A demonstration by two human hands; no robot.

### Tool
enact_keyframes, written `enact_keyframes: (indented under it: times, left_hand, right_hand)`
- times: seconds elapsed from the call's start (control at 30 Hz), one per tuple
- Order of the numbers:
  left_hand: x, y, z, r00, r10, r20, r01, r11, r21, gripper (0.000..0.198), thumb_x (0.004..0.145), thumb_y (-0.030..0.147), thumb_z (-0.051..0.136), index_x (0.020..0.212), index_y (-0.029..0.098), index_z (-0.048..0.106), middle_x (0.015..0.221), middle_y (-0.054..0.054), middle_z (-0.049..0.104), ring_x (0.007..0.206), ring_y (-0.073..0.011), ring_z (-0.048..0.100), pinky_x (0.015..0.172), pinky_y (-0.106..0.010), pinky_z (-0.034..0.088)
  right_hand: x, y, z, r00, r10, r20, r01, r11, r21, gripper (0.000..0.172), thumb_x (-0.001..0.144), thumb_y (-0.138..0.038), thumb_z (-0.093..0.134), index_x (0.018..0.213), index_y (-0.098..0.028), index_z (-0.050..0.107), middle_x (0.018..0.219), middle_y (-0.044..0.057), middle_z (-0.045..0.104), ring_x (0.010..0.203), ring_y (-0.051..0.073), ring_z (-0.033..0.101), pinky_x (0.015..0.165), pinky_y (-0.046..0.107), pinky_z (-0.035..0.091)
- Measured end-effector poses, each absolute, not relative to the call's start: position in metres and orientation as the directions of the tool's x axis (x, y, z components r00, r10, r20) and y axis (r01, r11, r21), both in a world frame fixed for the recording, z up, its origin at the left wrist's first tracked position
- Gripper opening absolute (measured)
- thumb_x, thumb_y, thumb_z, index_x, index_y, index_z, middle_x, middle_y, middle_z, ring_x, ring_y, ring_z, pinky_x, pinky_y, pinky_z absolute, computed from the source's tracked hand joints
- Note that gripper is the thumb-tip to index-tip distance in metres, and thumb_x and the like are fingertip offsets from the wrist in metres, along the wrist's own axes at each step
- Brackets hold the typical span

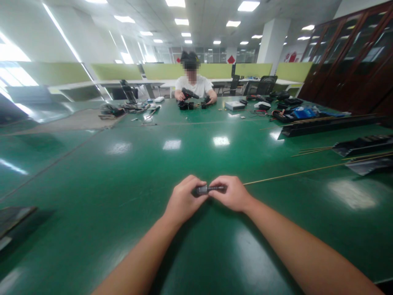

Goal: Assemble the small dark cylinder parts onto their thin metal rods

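Note:
Above the green table, my left hand [187,199] is closed on a short, dark grey cylindrical piece [202,190]. My right hand [232,192] pinches a narrower black ribbed piece [216,188] that lies in line with the cylinder and meets its right end. Whether the two are joined cannot be made out. From behind my right hand a thin brass-coloured rod [285,175] runs out to the right. Its near end is hidden by the hand, so I cannot tell whether it enters the ribbed piece.
Dark channel-shaped trays [325,128] with thin rods line the right side. Across the table a person [194,84] holds a black power tool [189,94]. Cables and parts [132,107] lie at the far left; a dark flat panel [15,219] is at the near left.

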State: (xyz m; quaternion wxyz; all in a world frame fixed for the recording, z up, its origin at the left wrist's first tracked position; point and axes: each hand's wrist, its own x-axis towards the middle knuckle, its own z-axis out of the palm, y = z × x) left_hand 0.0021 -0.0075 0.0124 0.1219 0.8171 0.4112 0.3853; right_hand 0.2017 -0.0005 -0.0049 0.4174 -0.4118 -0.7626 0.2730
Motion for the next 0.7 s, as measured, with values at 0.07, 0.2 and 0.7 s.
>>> enact_keyframes:
  times: [0.07,0.2,0.7]
  left_hand:
    - [0.0017,-0.0072,0.0121,0.365,0.767,0.528,0.579,-0.631,0.516,0.014,0.08,0.027,0.072,0.09,0.018,0.066,0.085,-0.005,0.066,0.08,-0.0175,0.063,0.072,-0.028,0.049]
    - [0.001,-0.0064,0.0113,0.361,0.772,0.523,0.587,-0.624,0.515,0.015,0.08,0.027,0.073,0.09,0.018,0.067,0.085,-0.004,0.066,0.08,-0.0168,0.062,0.072,-0.027,0.049]
    - [0.0,-0.0057,0.0114,0.362,0.754,0.548,0.577,-0.643,0.504,0.014,0.082,0.027,0.072,0.092,0.019,0.067,0.088,-0.005,0.067,0.082,-0.0167,0.063,0.074,-0.027,0.05]
  right_hand:
    - [0.2021,-0.0004,-0.0053,-0.309,0.855,0.417,0.402,0.514,-0.757,0.009,0.078,-0.02,0.072,0.086,-0.019,0.075,0.086,0.003,0.075,0.076,0.017,0.068,0.071,0.027,0.051]
    - [0.2024,-0.0003,-0.0054,-0.309,0.854,0.419,0.409,0.517,-0.752,0.009,0.078,-0.02,0.072,0.086,-0.019,0.075,0.085,0.003,0.075,0.076,0.017,0.068,0.07,0.027,0.051]
    - [0.2025,-0.0004,-0.005,-0.285,0.86,0.424,0.435,0.51,-0.742,0.007,0.077,-0.02,0.072,0.084,-0.02,0.075,0.084,0.004,0.075,0.075,0.017,0.068,0.07,0.028,0.051]
